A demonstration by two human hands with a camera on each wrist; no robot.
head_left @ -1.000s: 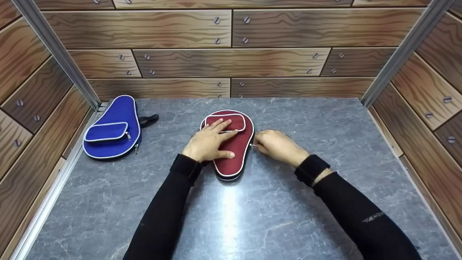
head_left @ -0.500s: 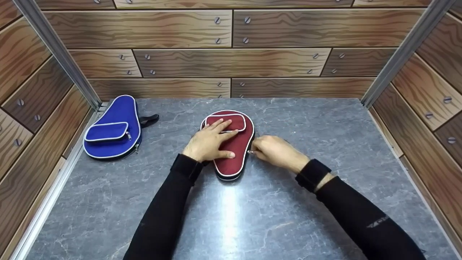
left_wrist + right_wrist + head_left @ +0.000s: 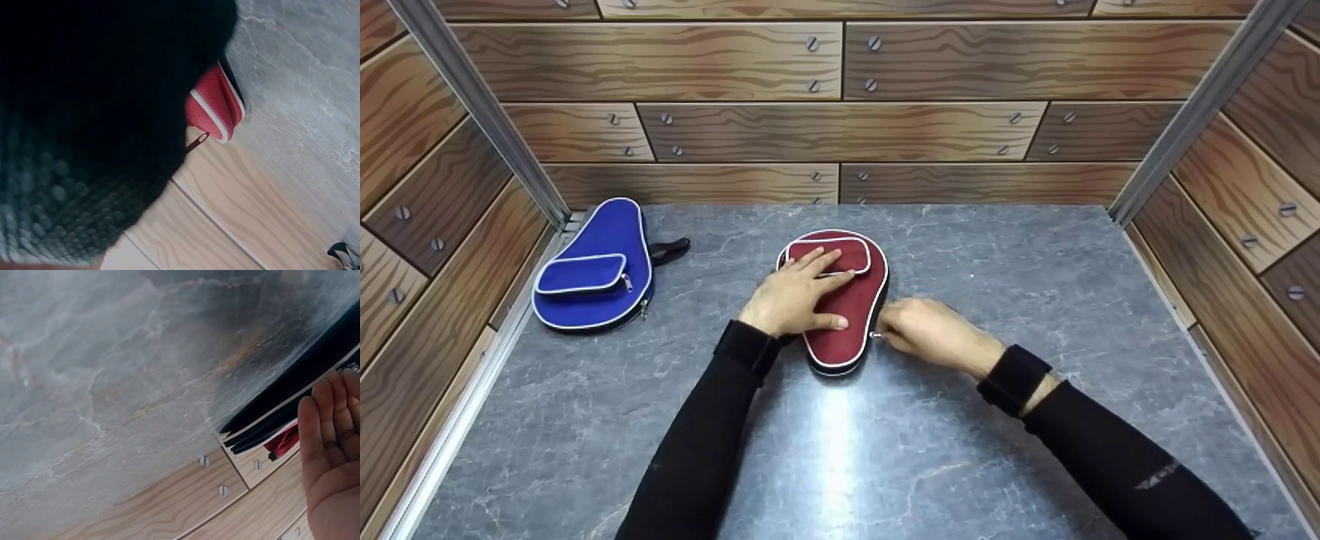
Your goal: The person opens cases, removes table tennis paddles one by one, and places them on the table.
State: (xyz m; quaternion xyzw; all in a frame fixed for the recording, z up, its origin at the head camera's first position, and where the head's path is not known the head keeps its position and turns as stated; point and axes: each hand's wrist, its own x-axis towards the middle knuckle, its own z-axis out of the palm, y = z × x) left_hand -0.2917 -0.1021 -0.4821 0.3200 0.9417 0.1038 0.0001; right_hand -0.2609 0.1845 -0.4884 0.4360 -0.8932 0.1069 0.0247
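Note:
A red paddle case with white piping lies on the grey tabletop, its wide end pointing away. My left hand rests on it with straight, spread fingers reaching over the small front pocket. At the case's right edge, my right hand pinches a metal zipper pull on the side seam, low along the narrowing handle part. In the right wrist view, the curled fingers lie against the dark case side. A dark sleeve covers much of the left wrist view, beside the pocket's red corner.
A blue paddle case with white piping and a pocket lies at the back left, with a black strap sticking out to its right. Wood-patterned walls with metal corner posts enclose the grey tabletop.
My right hand has drawn the zipper pull toward me along the red case's right edge, from the wide part down to the handle part. The left hand and both cases have stayed put.

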